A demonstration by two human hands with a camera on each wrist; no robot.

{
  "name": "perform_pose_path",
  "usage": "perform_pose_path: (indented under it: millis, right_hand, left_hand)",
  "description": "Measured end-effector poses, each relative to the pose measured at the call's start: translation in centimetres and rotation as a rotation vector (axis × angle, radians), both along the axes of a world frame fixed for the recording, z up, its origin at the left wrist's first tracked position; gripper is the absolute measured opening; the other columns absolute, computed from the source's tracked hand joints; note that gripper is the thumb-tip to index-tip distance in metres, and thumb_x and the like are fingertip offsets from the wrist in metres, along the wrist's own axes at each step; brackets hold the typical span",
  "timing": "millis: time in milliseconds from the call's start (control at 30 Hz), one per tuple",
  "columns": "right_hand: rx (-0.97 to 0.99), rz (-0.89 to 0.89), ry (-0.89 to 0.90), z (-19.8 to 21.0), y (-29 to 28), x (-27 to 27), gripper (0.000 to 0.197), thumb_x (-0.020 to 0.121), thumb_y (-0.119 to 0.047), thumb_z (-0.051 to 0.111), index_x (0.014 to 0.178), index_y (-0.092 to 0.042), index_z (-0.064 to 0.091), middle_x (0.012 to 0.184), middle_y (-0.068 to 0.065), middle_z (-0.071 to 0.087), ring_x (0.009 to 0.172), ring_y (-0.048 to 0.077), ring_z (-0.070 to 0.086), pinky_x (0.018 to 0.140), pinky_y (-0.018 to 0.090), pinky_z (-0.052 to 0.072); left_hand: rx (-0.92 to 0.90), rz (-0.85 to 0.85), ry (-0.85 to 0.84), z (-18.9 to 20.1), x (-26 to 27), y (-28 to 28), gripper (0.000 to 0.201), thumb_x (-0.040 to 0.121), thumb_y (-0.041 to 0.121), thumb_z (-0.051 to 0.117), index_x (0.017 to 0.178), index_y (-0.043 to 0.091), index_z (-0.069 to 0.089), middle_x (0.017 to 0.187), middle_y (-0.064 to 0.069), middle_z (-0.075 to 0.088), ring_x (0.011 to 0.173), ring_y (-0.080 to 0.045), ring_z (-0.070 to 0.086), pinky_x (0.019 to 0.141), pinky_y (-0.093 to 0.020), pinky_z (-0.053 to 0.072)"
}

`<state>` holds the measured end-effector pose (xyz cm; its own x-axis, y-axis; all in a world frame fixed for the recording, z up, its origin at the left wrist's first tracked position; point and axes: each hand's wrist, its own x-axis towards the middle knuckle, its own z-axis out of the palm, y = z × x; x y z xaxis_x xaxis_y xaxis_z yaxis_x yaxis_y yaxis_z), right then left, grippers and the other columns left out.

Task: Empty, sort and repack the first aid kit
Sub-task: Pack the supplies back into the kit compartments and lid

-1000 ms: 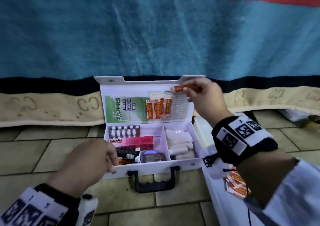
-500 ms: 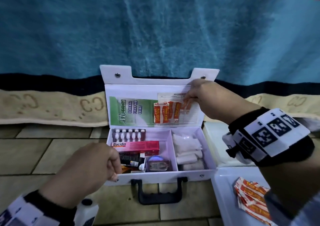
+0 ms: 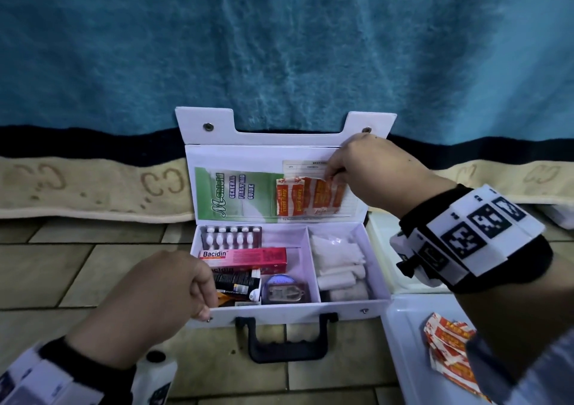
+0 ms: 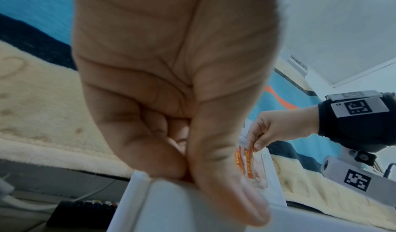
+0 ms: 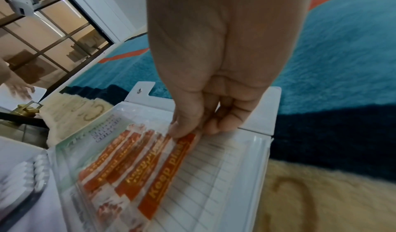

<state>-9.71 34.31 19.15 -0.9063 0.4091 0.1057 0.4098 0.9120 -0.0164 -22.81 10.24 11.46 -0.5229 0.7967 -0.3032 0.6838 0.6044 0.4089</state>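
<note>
Hands (image 3: pixel 369 171) on plaster strip (image 5: pixel 171 173), kit (image 3: pixel 292 311).

Bare floor (image 3: pixel 46 265) lies open left of the kit (image 3: pixel 348 306) (a tray (image 3: pixel 400 336) crowds its right).

A smooth white first aid kit (image 3: pixel 292 311) with metal snap studs and a matt black plastic handle (image 3: pixel 287 341) sits on dull, matt floor tiles (image 3: pixel 46 268) — behind it, a fleecy teal blanket (image 3: pixel 279 47). Glossy orange paper plaster wrappers (image 5: pixel 137 164) lie under a clear, shiny plastic sleeve (image 5: pixel 235 176).
</note>
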Motion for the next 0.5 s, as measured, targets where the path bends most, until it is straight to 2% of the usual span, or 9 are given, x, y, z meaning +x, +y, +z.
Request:
perform_pose_path:
  millis: [167, 267, 400, 500]
  right_hand:
    - [-0.023, -0.038, 0.031, 0.3, -0.3, -0.4, 0.032, 0.082, 0.002, 0.053, 0.096, -0.024, 0.064, 0.095, 0.001, 0.069, 0.094, 0.023, 0.056, 0.079, 0.032, 0.049]
    - [-0.011, -0.039, 0.013, 0.3, -0.4, -0.5, 0.028, 0.081, 0.002, 0.052, 0.093, -0.023, 0.059, 0.092, 0.002, 0.068, 0.091, 0.025, 0.056, 0.079, 0.032, 0.047]
    - [0.05, -0.025, 0.003, 0.0, -0.8, -0.4, 0.031, 0.086, -0.002, 0.046, 0.109, -0.021, 0.053, 0.102, 0.008, 0.064, 0.096, 0.029, 0.056, 0.09, 0.036, 0.042]
    - [0.04, -0.046, 0.007, 0.0, -1.1, -0.2, 0.031, 0.088, -0.002, 0.046, 0.115, -0.019, 0.05, 0.104, 0.009, 0.062, 0.098, 0.03, 0.055, 0.087, 0.034, 0.038]
  left_hand:
    - [-0.001, 0.008, 0.002, 0.0, 0.1, -0.1, 0.027, 0.063, 0.013, 0.081, 0.051, 0.03, 0.064, 0.058, 0.025, 0.066, 0.058, 0.012, 0.058, 0.051, -0.004, 0.039]
    - [0.005, 0.012, 0.008, 0.0, 0.2, -0.2, 0.026, 0.063, 0.013, 0.081, 0.052, 0.03, 0.064, 0.055, 0.025, 0.065, 0.058, 0.012, 0.058, 0.049, -0.005, 0.037]
    - [0.007, 0.013, 0.003, 0.0, 0.2, -0.2, 0.025, 0.063, 0.013, 0.08, 0.053, 0.029, 0.065, 0.054, 0.026, 0.063, 0.057, 0.011, 0.058, 0.049, -0.006, 0.037]
    - [0.013, 0.021, 0.003, 0.0, 0.1, -0.1, 0.026, 0.063, 0.012, 0.08, 0.052, 0.03, 0.065, 0.054, 0.025, 0.064, 0.057, 0.009, 0.059, 0.051, -0.01, 0.038]
